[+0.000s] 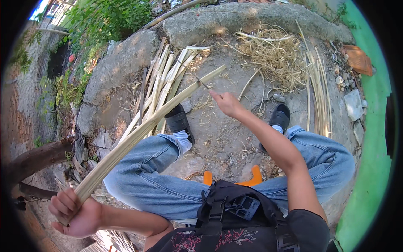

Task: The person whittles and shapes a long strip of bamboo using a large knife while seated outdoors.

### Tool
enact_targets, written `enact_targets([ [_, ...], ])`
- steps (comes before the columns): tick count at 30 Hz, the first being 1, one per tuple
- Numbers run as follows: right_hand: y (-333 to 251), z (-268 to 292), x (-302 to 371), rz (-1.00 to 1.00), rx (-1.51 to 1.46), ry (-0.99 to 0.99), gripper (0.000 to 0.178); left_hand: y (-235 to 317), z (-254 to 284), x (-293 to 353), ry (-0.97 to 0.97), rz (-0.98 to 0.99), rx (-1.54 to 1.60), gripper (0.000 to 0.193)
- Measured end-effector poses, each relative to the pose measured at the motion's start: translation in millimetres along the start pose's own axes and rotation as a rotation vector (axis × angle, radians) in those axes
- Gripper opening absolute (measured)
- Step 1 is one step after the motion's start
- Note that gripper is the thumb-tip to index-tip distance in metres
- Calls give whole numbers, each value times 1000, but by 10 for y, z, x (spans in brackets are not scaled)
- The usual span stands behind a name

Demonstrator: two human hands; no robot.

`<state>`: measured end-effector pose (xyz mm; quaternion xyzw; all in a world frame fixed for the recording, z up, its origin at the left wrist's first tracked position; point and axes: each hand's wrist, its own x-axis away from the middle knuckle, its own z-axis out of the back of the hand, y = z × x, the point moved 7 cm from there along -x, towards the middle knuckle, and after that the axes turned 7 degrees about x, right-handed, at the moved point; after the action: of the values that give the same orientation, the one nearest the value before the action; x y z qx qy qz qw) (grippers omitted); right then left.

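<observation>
A long, pale split bamboo strip (138,131) runs slantwise from the lower left up past my left knee. My left hand (81,213) is closed round its near end. Near the far end, a thin dark knife (203,84) lies across the strip, and its blade appears to be in or against the bamboo. My right hand (228,104) grips this knife, its handle mostly hidden inside the fingers. Beyond my left foot, partly behind the held strip, lies a pile of split bamboo pieces (161,77).
Curly bamboo shavings (277,56) heap up at the far right, with a bundle of thin strips (321,96) beside them. A rough stone kerb (252,19) borders the back, and a green wall (380,109) the right. Orange seat parts (254,176) show between my legs.
</observation>
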<state>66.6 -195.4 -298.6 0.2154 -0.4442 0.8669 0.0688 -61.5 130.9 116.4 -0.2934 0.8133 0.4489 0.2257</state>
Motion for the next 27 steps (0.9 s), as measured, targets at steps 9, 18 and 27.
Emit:
enact_targets([
  [9, -1078, -19, 1225, 124, 55, -110, 73, -12, 98, 122, 147, -186, 28, 24],
  [18, -1304, 248, 2079, 278, -65, -47, 69, 148, -320, 587, 50, -354, -176, 29],
  [27, -1555, 289, 2807, 367, -107, -91, 61, 133, -696, 1051, -141, -124, -36, 31],
])
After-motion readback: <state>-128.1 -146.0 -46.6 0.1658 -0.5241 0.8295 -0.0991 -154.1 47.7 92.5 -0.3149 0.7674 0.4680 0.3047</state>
